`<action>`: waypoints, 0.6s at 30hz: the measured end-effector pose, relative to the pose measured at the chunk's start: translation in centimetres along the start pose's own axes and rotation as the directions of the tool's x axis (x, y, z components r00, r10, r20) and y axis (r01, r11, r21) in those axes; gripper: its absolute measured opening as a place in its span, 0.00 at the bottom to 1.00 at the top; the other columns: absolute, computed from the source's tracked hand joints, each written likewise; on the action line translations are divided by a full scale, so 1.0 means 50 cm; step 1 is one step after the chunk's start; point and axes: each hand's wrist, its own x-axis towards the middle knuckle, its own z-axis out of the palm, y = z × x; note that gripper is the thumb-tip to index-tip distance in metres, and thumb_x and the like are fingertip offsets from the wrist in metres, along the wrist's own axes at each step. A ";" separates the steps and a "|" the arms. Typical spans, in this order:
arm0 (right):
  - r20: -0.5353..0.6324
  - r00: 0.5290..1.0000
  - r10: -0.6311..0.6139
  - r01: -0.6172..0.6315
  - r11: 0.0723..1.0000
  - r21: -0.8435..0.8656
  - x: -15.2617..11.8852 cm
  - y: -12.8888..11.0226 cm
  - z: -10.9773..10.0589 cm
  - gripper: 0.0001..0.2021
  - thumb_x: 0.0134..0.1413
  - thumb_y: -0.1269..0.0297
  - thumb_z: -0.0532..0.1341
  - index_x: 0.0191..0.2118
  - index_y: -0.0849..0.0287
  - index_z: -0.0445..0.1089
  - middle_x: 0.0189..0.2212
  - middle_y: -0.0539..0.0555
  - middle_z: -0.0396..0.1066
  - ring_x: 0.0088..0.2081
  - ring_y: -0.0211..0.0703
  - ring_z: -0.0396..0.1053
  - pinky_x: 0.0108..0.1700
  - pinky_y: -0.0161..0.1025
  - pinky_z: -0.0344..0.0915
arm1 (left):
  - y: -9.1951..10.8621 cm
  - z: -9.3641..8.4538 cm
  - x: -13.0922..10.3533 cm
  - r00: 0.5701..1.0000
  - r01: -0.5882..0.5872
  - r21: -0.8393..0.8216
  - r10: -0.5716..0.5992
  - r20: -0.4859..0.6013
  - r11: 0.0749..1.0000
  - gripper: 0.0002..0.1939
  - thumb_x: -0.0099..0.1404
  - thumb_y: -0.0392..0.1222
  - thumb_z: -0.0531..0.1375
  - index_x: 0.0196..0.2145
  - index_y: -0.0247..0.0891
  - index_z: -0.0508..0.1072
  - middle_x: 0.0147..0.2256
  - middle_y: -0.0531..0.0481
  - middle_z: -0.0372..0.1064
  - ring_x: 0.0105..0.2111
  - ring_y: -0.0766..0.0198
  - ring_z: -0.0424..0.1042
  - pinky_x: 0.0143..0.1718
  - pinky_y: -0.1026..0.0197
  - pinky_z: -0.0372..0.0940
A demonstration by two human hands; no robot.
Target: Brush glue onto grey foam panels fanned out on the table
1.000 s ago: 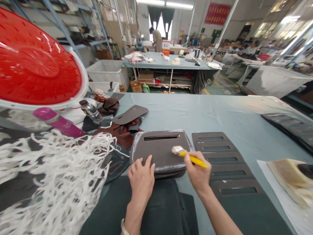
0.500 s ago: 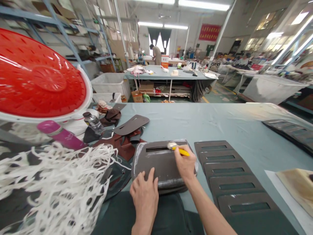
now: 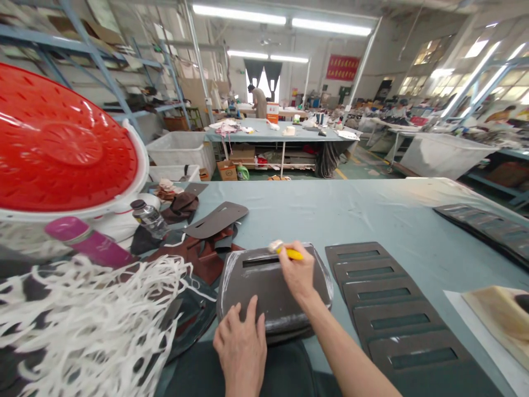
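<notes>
A stack of dark grey panels [image 3: 264, 292] lies in front of me, with a narrow slot through the top one and white smears along its edges. My left hand [image 3: 243, 336] rests on its near left part, fingers spread. In my right hand [image 3: 298, 270] is a brush [image 3: 294, 254] with a yellow handle; its pale, white-coated bristles are at the panel's far edge, just beyond the slot. To the right, several slotted panels [image 3: 384, 320] overlap in a row on the table.
White strips [image 3: 95, 325] pile up at left, near a purple bottle [image 3: 88, 241], a clear bottle [image 3: 149, 219] and a large red basin [image 3: 70, 146]. A yellowish block [image 3: 498, 317] sits at right. More panels [image 3: 487, 229] lie farther right on the blue-grey table [image 3: 301, 212]. A person [image 3: 259, 102] stands far back.
My right hand has moved the brush leftward along the far edge, beyond the slot. My left hand stays on the panel. The whole view has shifted slightly.
</notes>
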 end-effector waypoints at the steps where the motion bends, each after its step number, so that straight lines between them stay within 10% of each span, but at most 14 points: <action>1: 0.083 0.996 -0.022 0.017 0.998 0.055 0.000 -0.017 0.031 0.08 0.53 0.63 0.55 0.29 0.57 0.70 0.24 0.48 0.70 0.26 0.36 0.65 0.32 0.31 0.58 | 0.000 0.001 -0.001 1.000 0.001 0.007 -0.001 0.001 1.000 0.19 0.65 0.45 0.51 0.53 0.52 0.68 0.49 0.43 0.62 0.45 0.52 0.62 0.45 0.51 0.56; 5: 0.175 0.981 0.082 -0.091 0.995 0.047 0.027 0.001 0.067 0.08 0.50 0.61 0.56 0.28 0.56 0.71 0.20 0.47 0.69 0.23 0.37 0.65 0.29 0.31 0.58 | -0.007 0.004 -0.002 1.000 0.015 0.014 -0.015 -0.017 1.000 0.18 0.65 0.47 0.52 0.52 0.53 0.69 0.48 0.44 0.63 0.43 0.53 0.63 0.45 0.51 0.56; 10: -0.173 0.971 0.164 -0.202 0.953 -0.227 0.075 0.142 -0.111 0.11 0.52 0.58 0.54 0.31 0.56 0.72 0.22 0.50 0.71 0.25 0.40 0.67 0.32 0.33 0.60 | 0.013 -0.013 0.009 0.999 0.037 -0.011 -0.037 0.009 0.999 0.18 0.63 0.43 0.52 0.50 0.46 0.70 0.45 0.42 0.63 0.43 0.51 0.63 0.44 0.48 0.57; 13: -0.074 0.979 0.188 -0.202 0.931 -0.304 0.048 0.182 -0.191 0.16 0.57 0.55 0.51 0.42 0.54 0.72 0.28 0.52 0.74 0.28 0.42 0.70 0.34 0.35 0.61 | 0.067 -0.015 0.029 0.997 0.033 -0.185 -0.019 0.074 0.982 0.17 0.62 0.36 0.50 0.48 0.39 0.69 0.43 0.42 0.63 0.43 0.51 0.65 0.41 0.50 0.59; 18: 0.070 0.979 0.193 -0.175 0.962 -0.208 -0.043 0.158 -0.212 0.17 0.62 0.55 0.49 0.48 0.53 0.69 0.41 0.56 0.74 0.39 0.45 0.73 0.41 0.37 0.64 | 0.201 0.039 0.083 0.958 0.103 -0.771 0.145 0.247 0.629 0.15 0.63 0.37 0.49 0.46 0.35 0.67 0.44 0.42 0.65 0.42 0.62 0.69 0.45 0.58 0.62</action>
